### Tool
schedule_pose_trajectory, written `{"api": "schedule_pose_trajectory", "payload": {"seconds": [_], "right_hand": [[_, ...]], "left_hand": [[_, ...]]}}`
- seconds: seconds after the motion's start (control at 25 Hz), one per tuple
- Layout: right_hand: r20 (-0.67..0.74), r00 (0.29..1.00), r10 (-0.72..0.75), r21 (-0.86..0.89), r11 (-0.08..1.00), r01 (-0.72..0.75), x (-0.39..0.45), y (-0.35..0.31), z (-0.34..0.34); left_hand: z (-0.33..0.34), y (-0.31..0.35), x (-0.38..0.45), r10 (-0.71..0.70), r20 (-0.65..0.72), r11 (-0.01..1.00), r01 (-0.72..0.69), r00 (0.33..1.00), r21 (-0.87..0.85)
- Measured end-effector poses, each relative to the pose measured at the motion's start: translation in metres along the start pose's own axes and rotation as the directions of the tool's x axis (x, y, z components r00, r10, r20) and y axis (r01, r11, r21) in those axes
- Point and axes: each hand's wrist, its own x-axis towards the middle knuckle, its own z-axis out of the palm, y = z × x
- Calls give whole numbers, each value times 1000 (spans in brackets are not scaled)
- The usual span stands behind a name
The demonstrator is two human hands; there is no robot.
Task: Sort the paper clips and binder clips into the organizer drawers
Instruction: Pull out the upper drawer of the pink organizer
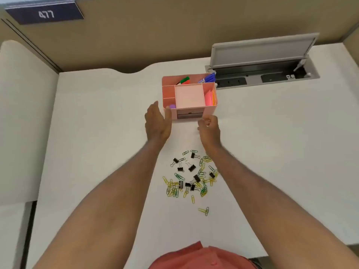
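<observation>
Two bare hands reach across a white desk (97,133) toward a pink desk organizer (189,96), seen from the head camera: the left hand (157,123), fingers spread and holding nothing, rests its fingertips against the organizer's left front corner, while the right hand (208,127) is curled and pinches what looks like a thin, pale clip, too small to identify, just beside the lower right corner; the organizer's drawers (189,114) sit in its front face and appear closed or barely ajar, so nothing can be dropped in until one is drawn out; a mixed heap of yellow and green paper clips (174,188) and black binder clips (191,167) lies unsorted on the desk between the forearms, well apart from the organizer, with two stray clips (204,210) nearer the person; the light organizer may slide backward if a drawer is tugged without the left hand bracing it, the pinched clip may slip from the fingers, and either forearm, passing close over the heap, may sweep clips across the desk
</observation>
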Motion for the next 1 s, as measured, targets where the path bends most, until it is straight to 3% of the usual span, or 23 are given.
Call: {"api": "schedule_pose_trajectory", "payload": {"seconds": [0.12,0.32,0.56,1.0], "right_hand": [[136,960,243,339,900,-276,13,-5,12],[267,899,348,542,717,-439,23,-11,26],[300,879,370,650,596,-472,33,-16,31],[277,886,371,682,574,-453,32,-9,36]], "left_hand": [[13,5,12,-180,47,944,186,982,-274],[22,11,12,-197,89,806,213,976,-552],[33,-2,21,-199,141,704,242,970,-668],[41,-10,24,-184,129,684,221,974,-695]]}}
